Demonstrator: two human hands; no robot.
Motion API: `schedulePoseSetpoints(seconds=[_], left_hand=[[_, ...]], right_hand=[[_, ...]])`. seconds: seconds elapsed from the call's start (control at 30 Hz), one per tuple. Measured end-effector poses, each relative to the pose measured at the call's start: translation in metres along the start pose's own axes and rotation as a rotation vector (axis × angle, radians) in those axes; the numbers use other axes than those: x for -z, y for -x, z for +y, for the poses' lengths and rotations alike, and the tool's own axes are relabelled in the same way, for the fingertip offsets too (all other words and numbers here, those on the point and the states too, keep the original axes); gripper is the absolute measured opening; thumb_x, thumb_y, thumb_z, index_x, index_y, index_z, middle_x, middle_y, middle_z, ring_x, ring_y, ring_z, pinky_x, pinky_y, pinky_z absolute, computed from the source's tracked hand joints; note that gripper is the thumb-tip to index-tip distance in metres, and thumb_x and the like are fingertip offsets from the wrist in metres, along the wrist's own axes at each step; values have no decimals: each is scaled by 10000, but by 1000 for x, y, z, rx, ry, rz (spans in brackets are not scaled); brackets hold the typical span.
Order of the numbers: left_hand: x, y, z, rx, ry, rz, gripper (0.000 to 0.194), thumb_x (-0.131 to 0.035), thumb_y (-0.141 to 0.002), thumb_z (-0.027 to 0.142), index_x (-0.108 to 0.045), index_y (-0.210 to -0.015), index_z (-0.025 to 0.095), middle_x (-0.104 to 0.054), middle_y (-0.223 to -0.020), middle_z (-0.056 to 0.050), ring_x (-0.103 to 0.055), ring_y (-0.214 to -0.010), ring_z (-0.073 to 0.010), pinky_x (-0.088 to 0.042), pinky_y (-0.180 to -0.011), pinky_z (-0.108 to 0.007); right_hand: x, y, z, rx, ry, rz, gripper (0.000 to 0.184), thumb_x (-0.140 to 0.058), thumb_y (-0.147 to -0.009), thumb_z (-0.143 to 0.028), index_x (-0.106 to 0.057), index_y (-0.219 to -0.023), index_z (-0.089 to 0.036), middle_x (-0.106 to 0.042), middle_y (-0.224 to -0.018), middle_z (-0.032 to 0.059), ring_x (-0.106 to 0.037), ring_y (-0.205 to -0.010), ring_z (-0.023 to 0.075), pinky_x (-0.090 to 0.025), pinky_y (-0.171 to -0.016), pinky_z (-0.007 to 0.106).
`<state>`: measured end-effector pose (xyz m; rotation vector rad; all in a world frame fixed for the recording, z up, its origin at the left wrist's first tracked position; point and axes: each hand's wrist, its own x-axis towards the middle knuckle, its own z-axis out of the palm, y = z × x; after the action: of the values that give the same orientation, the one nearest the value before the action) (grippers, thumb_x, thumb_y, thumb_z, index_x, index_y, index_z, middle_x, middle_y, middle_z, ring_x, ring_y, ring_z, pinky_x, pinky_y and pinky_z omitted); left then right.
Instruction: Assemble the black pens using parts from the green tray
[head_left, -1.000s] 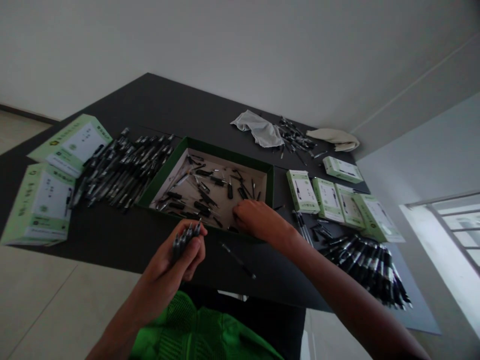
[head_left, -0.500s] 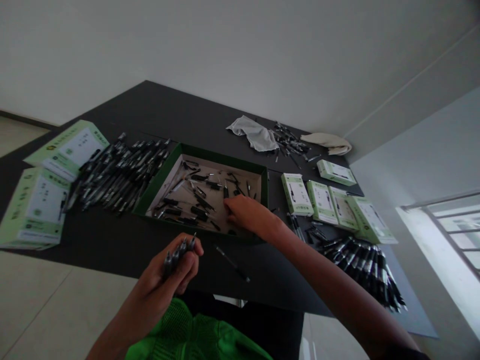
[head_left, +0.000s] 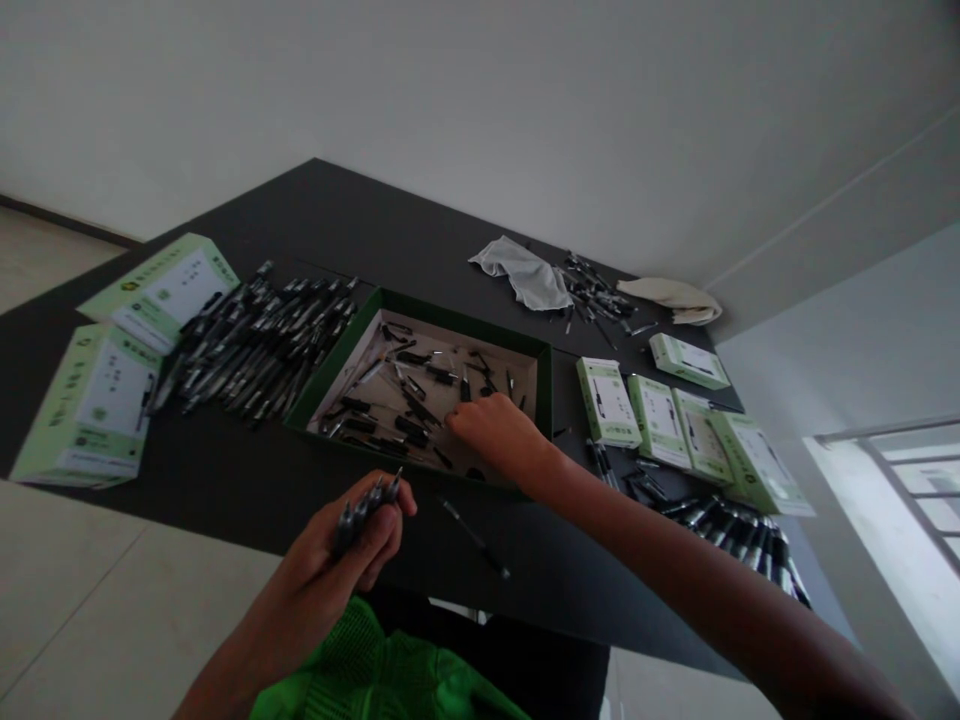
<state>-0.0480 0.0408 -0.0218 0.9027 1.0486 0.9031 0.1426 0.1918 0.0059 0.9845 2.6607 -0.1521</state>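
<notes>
My left hand [head_left: 352,540] is closed around several pens [head_left: 360,517], their tips pointing up, just in front of the table's near edge. Over the near right part of a shallow green box [head_left: 545,400], my right hand [head_left: 499,428] reaches down with its fingers curled together. Its fingertips are hidden, so I cannot see whether they pinch anything. Black caps, pen barrels and thin pen parts [head_left: 411,430] lie scattered in the box around it. A single pen [head_left: 475,540] rests on the table between my two hands.
A big heap of pens [head_left: 262,345] lies left of the box, beside green-and-white cartons [head_left: 94,405]. More cartons [head_left: 609,402] and a row of pens [head_left: 750,545] are on the right. At the back are a white cloth [head_left: 525,272], loose pens [head_left: 596,290] and a beige cloth [head_left: 671,298].
The whole scene has shifted slightly right in view. My right hand has moved a little left within the box, away from an upright black pen part. My left hand keeps its hold on the pens.
</notes>
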Motion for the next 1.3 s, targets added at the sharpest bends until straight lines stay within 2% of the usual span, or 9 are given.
schedulePoseSetpoints(seconds=[0.13, 0.27, 0.4, 0.5, 0.57, 0.7, 0.9, 1.17, 1.3], left_hand=[[1, 0, 0, -21, 10, -8, 311, -549, -1016, 544, -598, -1007, 237, -356, -650, 69, -261, -545, -98, -245, -486, -209], [1, 1, 0, -51, 15, 31, 327, -536, -1028, 522, -649, -1068, 218, -405, -672, 50, -315, -555, -107, -290, -497, -227], [-4, 2, 11, -101, -129, 30, 377, -516, -1040, 510, -677, -1187, 202, -507, -701, 24, -443, -620, -139, -398, -613, -274], [-10, 4, 20, -115, -240, -35, 408, -490, -1049, 513, -685, -1233, 206, -593, -712, 9, -538, -680, -164, -431, -710, -303], [-12, 7, 23, -124, -290, -57, 413, -479, -1052, 509, -682, -1261, 215, -631, -729, 2, -575, -708, -174, -433, -734, -311], [-16, 14, 21, -141, -333, -68, 406, -465, -1056, 490, -676, -1258, 209, -656, -731, -6, -561, -664, -174, -401, -654, -303], [-24, 19, 18, -169, -364, -95, 380, -453, -1061, 464, -656, -868, 207, -630, -712, 4, -527, -633, -150, -371, -615, -289], [-24, 24, 6, -185, -485, -99, 232, -513, -1033, 353, -667, -919, 222, -677, -771, 6, -595, -705, -166, -441, -682, -272], [-27, 28, 4, -175, -564, -102, 249, -506, -1027, 366, -713, -1015, 229, -687, -751, 13, -615, -696, -164, -484, -677, -255]], right_hand=[[2, -2, 9, 48, -36, 26, 225, -559, -965, -33, -762, -928, -121, -771, -954, 127, -754, -960, 261, -572, -832, 333], [10, 15, 20, 13, -140, 173, 191, -589, -999, -138, -752, -1099, -135, -771, -1049, 104, -746, -958, 208, -570, -844, 298], [16, 49, -7, -149, -797, 732, 192, -641, -978, -243, -749, -1119, -170, -781, -1037, 55, -742, -819, 134, -596, -769, 244], [18, 69, -36, -134, -1304, 701, 172, -688, -954, -319, -750, -1047, -189, -791, -1037, 51, -766, -885, 161, -618, -747, 252], [20, 77, -48, -95, -1400, 630, 151, -709, -946, -320, -748, -1020, -196, -793, -1045, 49, -763, -949, 171, -614, -812, 276], [26, 84, -51, -19, -1297, 689, 71, -733, -932, -255, -755, -985, -213, -785, -1065, 28, -723, -1047, 167, -551, -962, 327], [27, 92, -53, 73, -1164, 673, 55, -766, -914, -252, -747, -952, -217, -766, -1036, 9, -681, -1040, 159, -487, -972, 326], [32, 108, -58, 121, -640, 525, 119, -679, -976, -269, -660, -935, -159, -696, -900, 11, -573, -916, 160, -392, -877, 307], [31, 112, -57, 175, -392, 450, 337, -483, -1065, -327, -598, -795, -162, -630, -787, 11, -515, -801, 163, -316, -826, 344]])
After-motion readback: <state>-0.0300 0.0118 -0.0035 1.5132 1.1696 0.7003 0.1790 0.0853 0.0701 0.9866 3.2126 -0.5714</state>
